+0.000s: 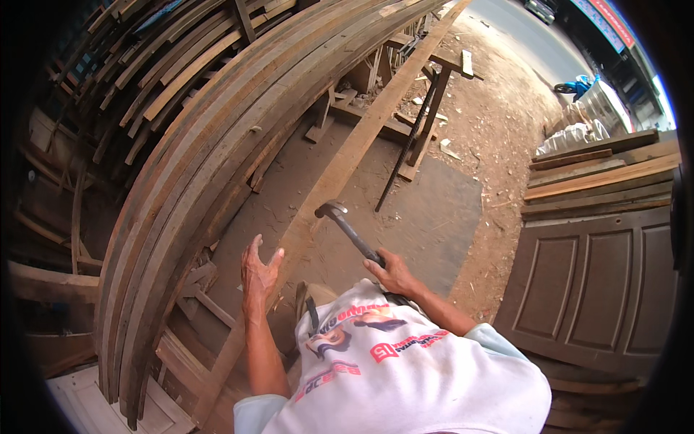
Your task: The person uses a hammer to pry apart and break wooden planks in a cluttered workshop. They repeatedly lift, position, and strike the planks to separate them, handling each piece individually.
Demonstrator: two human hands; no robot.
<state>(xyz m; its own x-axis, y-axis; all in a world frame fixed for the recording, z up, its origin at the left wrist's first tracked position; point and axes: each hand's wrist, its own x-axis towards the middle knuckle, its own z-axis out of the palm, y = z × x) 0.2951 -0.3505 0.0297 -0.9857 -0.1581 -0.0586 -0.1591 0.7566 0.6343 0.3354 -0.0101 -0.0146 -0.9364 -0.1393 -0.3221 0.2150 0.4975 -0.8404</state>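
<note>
Dark hammer (352,231) tilted, head by long brown plank (353,155).

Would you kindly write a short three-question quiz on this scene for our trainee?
1. Which hand grips the hammer?
2. True or false: in the picture, the brown door stands left of the long straight plank.
3. The left hand is: a) clenched b) open c) out of view.

Key: 1. The right hand. 2. False; it is on the right. 3. b.
</note>
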